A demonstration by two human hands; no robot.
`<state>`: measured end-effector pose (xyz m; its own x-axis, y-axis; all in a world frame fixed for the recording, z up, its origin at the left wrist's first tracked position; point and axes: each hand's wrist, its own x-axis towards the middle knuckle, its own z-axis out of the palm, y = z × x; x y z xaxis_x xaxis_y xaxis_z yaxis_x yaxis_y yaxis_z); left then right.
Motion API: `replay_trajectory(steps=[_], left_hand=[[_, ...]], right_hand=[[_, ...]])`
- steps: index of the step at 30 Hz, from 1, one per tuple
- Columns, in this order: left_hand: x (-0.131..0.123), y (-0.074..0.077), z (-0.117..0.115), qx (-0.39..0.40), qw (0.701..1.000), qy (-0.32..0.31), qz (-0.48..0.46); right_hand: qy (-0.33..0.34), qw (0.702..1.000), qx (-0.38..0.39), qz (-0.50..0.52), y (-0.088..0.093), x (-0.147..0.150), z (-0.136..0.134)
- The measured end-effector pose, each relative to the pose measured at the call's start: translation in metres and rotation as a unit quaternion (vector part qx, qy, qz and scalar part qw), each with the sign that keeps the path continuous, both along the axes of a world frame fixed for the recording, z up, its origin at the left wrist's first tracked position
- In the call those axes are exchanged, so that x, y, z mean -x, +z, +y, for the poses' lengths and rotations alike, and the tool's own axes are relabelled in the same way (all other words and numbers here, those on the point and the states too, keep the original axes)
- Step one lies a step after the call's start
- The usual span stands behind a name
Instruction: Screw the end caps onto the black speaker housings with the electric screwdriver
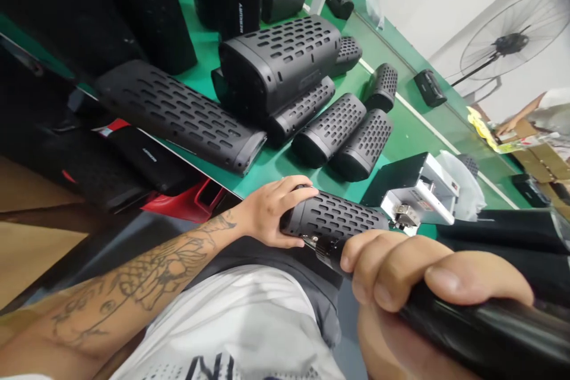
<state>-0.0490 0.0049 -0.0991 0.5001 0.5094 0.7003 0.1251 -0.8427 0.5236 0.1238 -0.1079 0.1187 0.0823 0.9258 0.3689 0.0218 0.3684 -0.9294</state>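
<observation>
My left hand [271, 208] grips one end of a black slotted housing [342, 214], thumb and fingers wrapped around its end cap. The housing lies at the near edge of the green table. In the foreground my right hand [418, 273] is closed around a black electric screwdriver [481, 320]. The driver's tip meets the near side of the housing close to my left fingertips; a small bright screw head seems to be there, but it is too small to be sure.
Several similar slotted housings [280, 59] stand and lie on the green table [267, 172]. A white and silver device [418, 190] sits right of the held housing. A red bin [182, 202] is below left. A fan [512, 41] and another person's arm [525, 113] are at far right.
</observation>
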Motion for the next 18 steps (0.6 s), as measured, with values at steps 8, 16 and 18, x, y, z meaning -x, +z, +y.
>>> replay_trajectory(steps=[8, 16, 18], left_hand=[[-0.003, -0.001, -0.001, 0.006, 1.000, 0.000, -0.011], [-0.002, 0.001, -0.001, 0.017, 1.000, -0.008, 0.003], [-0.001, 0.001, -0.001, 0.020, 1.000, -0.009, 0.003]], right_hand=[[-0.009, 1.000, 0.010, -0.002, -0.004, 0.013, 0.005], [0.025, 0.998, 0.036, -0.037, -0.007, 0.012, 0.007], [0.045, 0.998, 0.039, -0.032, -0.008, 0.009, 0.009]])
